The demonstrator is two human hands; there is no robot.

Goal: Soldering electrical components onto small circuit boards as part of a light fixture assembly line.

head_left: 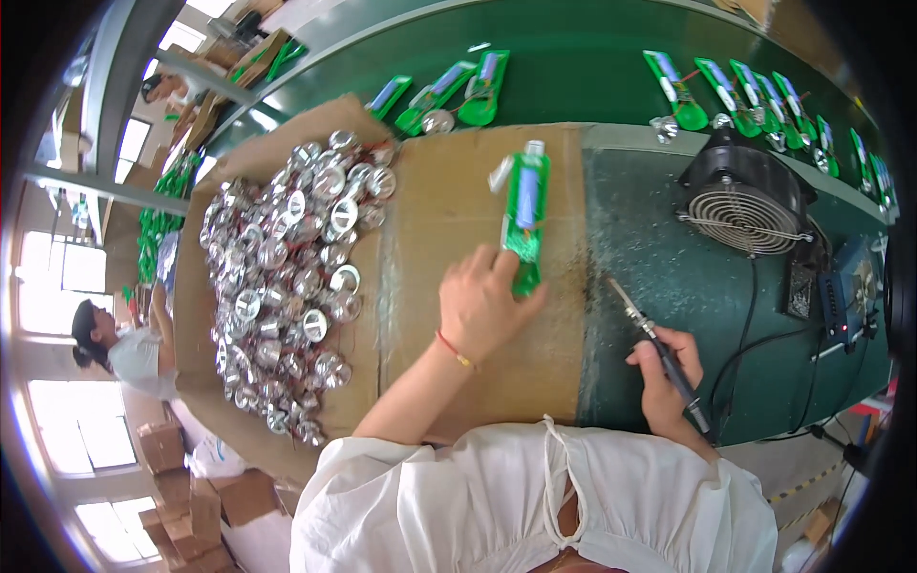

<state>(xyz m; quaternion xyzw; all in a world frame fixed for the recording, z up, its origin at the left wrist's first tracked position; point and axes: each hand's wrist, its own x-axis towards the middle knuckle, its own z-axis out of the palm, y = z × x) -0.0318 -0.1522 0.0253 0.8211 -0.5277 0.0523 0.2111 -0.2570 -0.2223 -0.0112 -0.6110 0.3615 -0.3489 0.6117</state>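
My left hand (485,298) grips the lower end of a green plastic casing (542,186) over the cardboard in front of me. A blue-violet cylindrical cell (527,199) lies lengthwise inside this casing, and a white piece sticks out at its far end. The casing looks slightly blurred. In my right hand (666,374) is a soldering iron (671,365) with a dark handle, its metal tip pointing up and left, apart from the casing. Beside my left arm, many silvery reflector cups (287,258) with thin red wires fill an open cardboard box.
A black round fan (750,196) with a wire grille stands at right, near a blue soldering station (845,301) with cables. More green casings (485,88) rest on the green belt (573,67) along the back. Other people sit at far left.
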